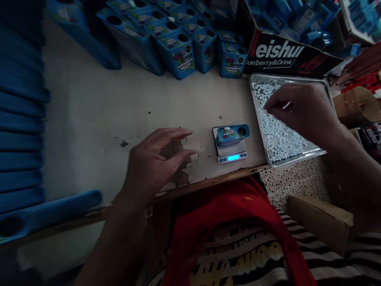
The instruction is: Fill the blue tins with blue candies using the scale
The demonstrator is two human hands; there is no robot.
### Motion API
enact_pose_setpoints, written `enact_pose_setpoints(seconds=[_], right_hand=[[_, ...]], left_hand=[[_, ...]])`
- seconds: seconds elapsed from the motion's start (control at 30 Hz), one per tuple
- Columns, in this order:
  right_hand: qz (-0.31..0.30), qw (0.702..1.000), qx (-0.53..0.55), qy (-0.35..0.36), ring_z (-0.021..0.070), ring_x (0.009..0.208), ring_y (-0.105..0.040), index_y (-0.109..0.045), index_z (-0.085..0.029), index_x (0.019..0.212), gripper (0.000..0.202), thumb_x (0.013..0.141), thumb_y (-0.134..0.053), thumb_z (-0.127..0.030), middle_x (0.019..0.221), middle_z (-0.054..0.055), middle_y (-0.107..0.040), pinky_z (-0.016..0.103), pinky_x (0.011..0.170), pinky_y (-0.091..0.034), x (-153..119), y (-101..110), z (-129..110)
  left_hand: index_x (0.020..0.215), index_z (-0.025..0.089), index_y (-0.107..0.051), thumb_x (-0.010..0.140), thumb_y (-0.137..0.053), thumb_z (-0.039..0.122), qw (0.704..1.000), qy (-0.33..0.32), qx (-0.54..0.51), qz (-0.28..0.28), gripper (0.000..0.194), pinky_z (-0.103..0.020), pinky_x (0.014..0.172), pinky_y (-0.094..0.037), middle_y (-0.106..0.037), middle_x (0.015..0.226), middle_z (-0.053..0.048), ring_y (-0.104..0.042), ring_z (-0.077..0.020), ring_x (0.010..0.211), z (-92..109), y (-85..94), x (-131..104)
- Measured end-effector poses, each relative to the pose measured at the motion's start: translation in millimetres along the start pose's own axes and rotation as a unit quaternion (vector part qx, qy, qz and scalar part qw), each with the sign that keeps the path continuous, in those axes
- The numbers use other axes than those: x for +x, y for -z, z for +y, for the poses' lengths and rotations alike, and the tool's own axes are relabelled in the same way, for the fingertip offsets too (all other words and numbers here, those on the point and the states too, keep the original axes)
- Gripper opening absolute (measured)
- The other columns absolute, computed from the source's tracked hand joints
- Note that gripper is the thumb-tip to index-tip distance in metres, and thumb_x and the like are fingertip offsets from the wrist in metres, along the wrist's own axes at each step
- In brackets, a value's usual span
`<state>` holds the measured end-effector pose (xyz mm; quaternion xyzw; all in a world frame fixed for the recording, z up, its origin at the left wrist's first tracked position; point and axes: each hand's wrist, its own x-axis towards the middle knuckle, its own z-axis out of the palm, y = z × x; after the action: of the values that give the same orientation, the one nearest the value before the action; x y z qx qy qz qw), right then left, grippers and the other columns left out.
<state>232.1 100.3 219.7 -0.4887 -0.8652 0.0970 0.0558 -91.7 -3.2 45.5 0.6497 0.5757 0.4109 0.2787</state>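
Over the table, left of the scale, my left hand (159, 159) is held with thumb and fingers apart, nothing between them. A small digital scale (223, 153) with a lit blue display carries a blue candy box (232, 136) with a dark round hole in its top; a pale candy lies on the box top. My right hand (303, 109) is above a metal tray (269, 157) of small white and pale blue candies (275, 139). Its fingertips are pinched together, and a white bit shows by the fingers, though what they grip is too small to make out.
Several blue boxes (181, 59) with holed tops stand along the back. A black carton (297, 59) full of blue packs is at the back right. Flat blue pieces (20, 139) are stacked at the left. A cardboard box (321, 218) sits low at the right.
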Motion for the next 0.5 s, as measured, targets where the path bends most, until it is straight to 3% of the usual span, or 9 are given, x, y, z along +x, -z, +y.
enact_pose_setpoints(seconds=[0.07, 0.13, 0.17, 0.23, 0.37, 0.5], right_hand=[[0.036, 0.998, -0.012, -0.059, 0.0256, 0.086, -0.075, -0.089, -0.023, 0.104, 0.017, 0.096, -0.075, -0.018, 0.094, 0.006, -0.082, 0.042, 0.086, -0.057, -18.0, -0.5, 43.3], [-0.036, 0.992, -0.022, -0.120, 0.0264, 0.083, -0.075, -0.089, -0.020, 0.109, 0.018, 0.093, -0.081, -0.021, 0.092, 0.008, -0.082, 0.043, 0.082, -0.060, -40.8, -16.7, 88.8], [-0.075, 0.986, -0.029, -0.144, 0.0290, 0.086, -0.077, -0.088, -0.019, 0.118, 0.028, 0.091, -0.085, -0.025, 0.102, 0.011, -0.084, 0.045, 0.081, -0.063, -52.7, -29.3, 108.5], [-0.126, 0.981, -0.058, -0.134, 0.0396, 0.112, -0.078, -0.081, -0.020, 0.141, 0.055, 0.088, -0.090, -0.029, 0.135, 0.019, -0.081, 0.055, 0.093, -0.067, -75.5, -56.6, 137.6], [-0.144, 0.985, -0.070, -0.058, 0.0512, 0.157, -0.055, -0.059, -0.029, 0.170, 0.083, 0.091, -0.085, -0.029, 0.175, 0.022, -0.054, 0.072, 0.121, -0.056, -107.8, -92.4, 158.1], [-0.147, 0.988, -0.039, -0.006, 0.0539, 0.172, -0.033, -0.038, -0.038, 0.182, 0.102, 0.094, -0.089, -0.048, 0.190, 0.018, -0.032, 0.076, 0.130, -0.045, -112.7, -108.3, 162.1]], left_hand=[[0.120, 0.031, -0.083, 0.100, -0.083, 0.044, 0.998, 0.035, -0.025, 0.036, 0.024, -0.054, 0.111, -0.069, -0.085, 0.122, 0.001, -0.082, -0.0287, 0.114, 7.6, -3.6, 5.7], [0.114, 0.029, -0.084, 0.100, -0.084, 0.040, 0.997, 0.026, -0.034, 0.062, 0.017, -0.047, 0.103, -0.069, -0.085, 0.113, 0.000, -0.082, -0.0260, 0.107, 21.7, -8.8, 16.7], [0.110, 0.028, -0.084, 0.100, -0.084, 0.037, 0.997, -0.002, -0.025, 0.066, 0.013, -0.043, 0.099, -0.068, -0.085, 0.110, 0.000, -0.082, -0.0246, 0.104, 30.1, -11.1, 23.6], [0.103, 0.026, -0.084, 0.101, -0.086, 0.033, 0.996, -0.075, 0.008, 0.057, 0.007, -0.037, 0.093, -0.064, -0.083, 0.104, -0.001, -0.080, -0.0222, 0.100, 46.5, -14.4, 37.9], [0.101, 0.023, -0.084, 0.100, -0.090, 0.026, 0.988, -0.148, 0.047, 0.007, 0.007, -0.033, 0.089, -0.059, -0.082, 0.101, -0.003, -0.076, -0.0203, 0.097, 66.6, -15.7, 57.3], [0.105, 0.022, -0.085, 0.094, -0.095, 0.021, 0.989, -0.126, 0.071, -0.012, 0.016, -0.034, 0.093, -0.060, -0.082, 0.106, -0.004, -0.075, -0.0218, 0.102, 71.6, -18.8, 61.4]])
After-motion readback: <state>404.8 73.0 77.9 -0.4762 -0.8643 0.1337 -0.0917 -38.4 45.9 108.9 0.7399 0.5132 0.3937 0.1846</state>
